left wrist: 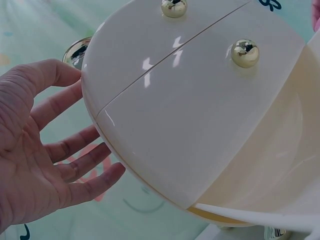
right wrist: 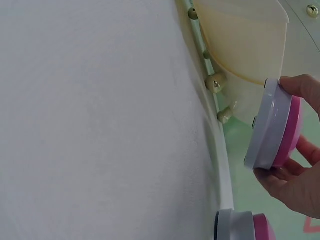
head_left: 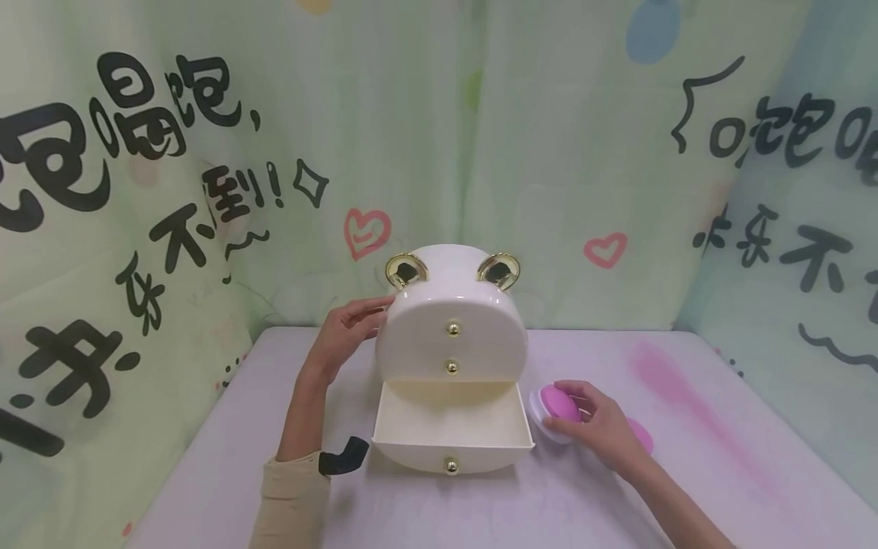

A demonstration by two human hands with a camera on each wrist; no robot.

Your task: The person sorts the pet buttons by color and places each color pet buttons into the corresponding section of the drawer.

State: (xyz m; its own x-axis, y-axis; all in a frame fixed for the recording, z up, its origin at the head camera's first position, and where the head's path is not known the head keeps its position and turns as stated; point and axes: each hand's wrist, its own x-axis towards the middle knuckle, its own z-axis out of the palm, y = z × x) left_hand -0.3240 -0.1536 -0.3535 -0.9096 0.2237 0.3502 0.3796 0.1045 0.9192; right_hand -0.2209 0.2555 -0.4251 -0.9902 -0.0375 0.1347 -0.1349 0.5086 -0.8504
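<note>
A white box of drawers [head_left: 453, 305] with gold knobs and two gold-rimmed round ears stands in the middle of the table. Its bottom drawer [head_left: 449, 415] is pulled out, and its visible floor is bare. My left hand [head_left: 353, 328] touches the box's left side, fingers spread and nearly straight in the left wrist view. To the right of the drawer, my right hand [head_left: 600, 423] grips a round push button [right wrist: 275, 130] with a pink dome and a white base. The right wrist view shows it raised off the table, held by its rim. Another pink push button [head_left: 640, 436] sits partly hidden behind that hand.
A white cloth [head_left: 686, 473] covers the table, with a pink streak at the right. Light green curtains [head_left: 549, 152] with black writing and hearts close in the back and sides. A black curved piece [head_left: 344, 456] shows at the left forearm.
</note>
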